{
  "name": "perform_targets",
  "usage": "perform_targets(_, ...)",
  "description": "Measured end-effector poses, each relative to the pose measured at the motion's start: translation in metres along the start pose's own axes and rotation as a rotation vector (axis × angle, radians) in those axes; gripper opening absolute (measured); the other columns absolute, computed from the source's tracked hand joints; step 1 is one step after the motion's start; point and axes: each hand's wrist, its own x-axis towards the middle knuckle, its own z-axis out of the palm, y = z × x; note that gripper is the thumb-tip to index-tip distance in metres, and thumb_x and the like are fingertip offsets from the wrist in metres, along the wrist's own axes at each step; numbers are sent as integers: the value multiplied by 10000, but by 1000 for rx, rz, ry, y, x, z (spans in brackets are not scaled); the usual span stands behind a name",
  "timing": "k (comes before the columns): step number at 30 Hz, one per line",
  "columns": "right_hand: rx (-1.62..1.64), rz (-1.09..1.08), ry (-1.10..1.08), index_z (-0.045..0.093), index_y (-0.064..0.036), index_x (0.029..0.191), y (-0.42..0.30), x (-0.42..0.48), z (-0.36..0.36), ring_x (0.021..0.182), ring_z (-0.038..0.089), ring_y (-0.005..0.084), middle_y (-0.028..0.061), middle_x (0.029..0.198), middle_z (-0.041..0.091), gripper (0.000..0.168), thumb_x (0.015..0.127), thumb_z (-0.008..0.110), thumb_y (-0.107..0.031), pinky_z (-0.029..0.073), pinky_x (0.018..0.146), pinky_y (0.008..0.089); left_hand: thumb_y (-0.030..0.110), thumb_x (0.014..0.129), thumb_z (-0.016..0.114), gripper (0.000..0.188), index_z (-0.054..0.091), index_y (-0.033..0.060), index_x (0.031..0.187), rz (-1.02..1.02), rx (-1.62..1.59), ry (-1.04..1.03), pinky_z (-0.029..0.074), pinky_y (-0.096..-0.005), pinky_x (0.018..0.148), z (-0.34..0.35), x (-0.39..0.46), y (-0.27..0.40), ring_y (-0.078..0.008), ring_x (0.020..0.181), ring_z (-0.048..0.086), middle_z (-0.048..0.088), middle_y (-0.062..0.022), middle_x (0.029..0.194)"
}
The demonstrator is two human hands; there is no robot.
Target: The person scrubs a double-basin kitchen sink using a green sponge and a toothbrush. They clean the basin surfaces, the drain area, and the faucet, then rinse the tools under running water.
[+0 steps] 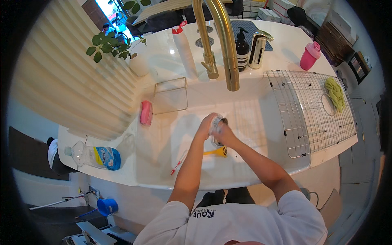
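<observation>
Both hands are together over the white sink basin [159,171]. My left hand [205,126] is wrapped around a small, round, whitish piece [216,122], possibly covered in suds; its exact kind is unclear. My right hand [227,136] is blurred and presses against the same piece from the other side. Beneath them, the metal drain [216,142] is partly hidden by the fingers. Just below the hands, a yellow-headed tool [219,151] lies on the basin floor. A slim red-and-white brush [175,167] rests by my left forearm.
A brass faucet [231,61] overhangs the basin. A steel sink grid [318,122] with a green cloth [335,93] covers the right side. A pink sponge [146,113], a wire rack [170,95], a white bottle [185,53] and a blue-liquid bottle [104,157] stand or lie around.
</observation>
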Motion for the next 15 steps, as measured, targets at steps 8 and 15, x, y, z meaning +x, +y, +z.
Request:
perform_targets(8, 352, 307, 166, 517, 12, 959, -6, 24, -23, 707, 582, 190, 124, 827, 588, 312, 768, 554, -232, 465, 622, 312, 311, 840, 472, 282, 512, 53, 947, 206, 80, 119, 416, -274, 730, 45, -11, 6, -156, 824, 520, 548, -63, 893)
perform_targets(15, -614, -357, 107, 515, 27, 988, 0, 3, -3, 880, 533, 193, 93, 877, 563, 305, 776, 554, -189, 414, 786, 303, 202, 808, 443, 224, 535, 33, 922, 211, 329, 43, 429, -270, 694, 5, 4, 9, -168, 753, 526, 553, -69, 834)
